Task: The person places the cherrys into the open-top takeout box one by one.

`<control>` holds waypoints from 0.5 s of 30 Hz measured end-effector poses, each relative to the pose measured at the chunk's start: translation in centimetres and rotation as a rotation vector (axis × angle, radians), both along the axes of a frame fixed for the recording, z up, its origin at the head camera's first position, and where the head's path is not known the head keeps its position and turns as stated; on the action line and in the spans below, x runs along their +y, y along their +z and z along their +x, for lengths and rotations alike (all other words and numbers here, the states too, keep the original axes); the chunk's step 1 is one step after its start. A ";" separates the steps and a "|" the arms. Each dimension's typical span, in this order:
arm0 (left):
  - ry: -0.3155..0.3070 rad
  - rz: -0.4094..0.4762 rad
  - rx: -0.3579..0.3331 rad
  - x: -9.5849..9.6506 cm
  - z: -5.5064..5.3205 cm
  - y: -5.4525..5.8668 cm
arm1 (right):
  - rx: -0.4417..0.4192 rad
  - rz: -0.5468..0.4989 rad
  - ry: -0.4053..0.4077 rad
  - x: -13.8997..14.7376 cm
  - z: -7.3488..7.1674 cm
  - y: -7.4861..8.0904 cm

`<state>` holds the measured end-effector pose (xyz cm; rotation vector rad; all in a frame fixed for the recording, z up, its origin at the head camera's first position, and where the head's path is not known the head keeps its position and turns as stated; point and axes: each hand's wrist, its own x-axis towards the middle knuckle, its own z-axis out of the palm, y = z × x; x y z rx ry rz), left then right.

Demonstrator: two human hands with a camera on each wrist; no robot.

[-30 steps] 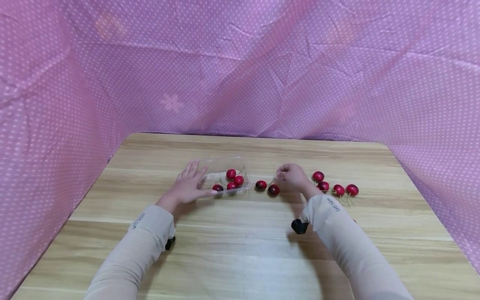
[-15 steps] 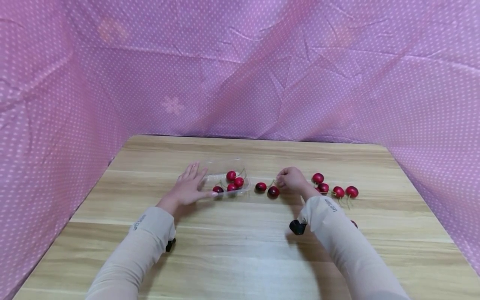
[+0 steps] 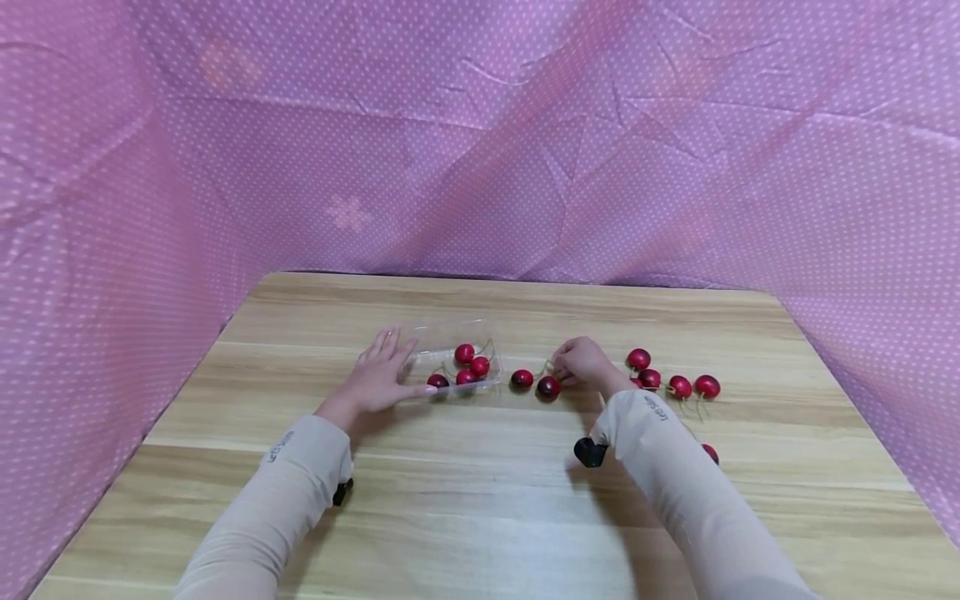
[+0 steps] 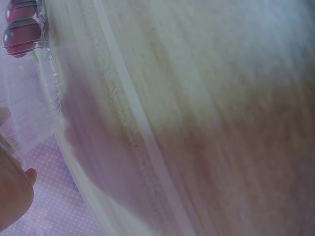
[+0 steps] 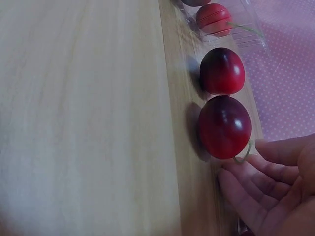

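My left hand spreads its straight fingers at the left end of a clear plastic tub, the thumb along its front wall. Several red cherries with green stems lie in the tub, among them a bright red cherry. My right hand is low over the table beside two dark cherries. In the right wrist view, its thumb and fingertips are at the stem of the nearer cherry, with a small gap between them. The farther cherry touches or nearly touches it. Most of the left hand is outside its wrist view.
Several more cherries lie right of my right hand, including a red cherry. One cherry is partly hidden by the right sleeve. The wooden table ends at a pink dotted cloth behind.
My right hand has lowered slightly and its fingers have come closer to the nearer dark cherry's stem. The left hand stays at the tub. The cherries have not visibly been moved.
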<state>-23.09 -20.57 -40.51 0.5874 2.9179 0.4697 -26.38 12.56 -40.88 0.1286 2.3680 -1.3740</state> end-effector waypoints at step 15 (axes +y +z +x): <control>-0.008 -0.013 -0.006 -0.2 -0.7 0.1 | 0.012 -0.147 0.060 0.3 0.0 -0.2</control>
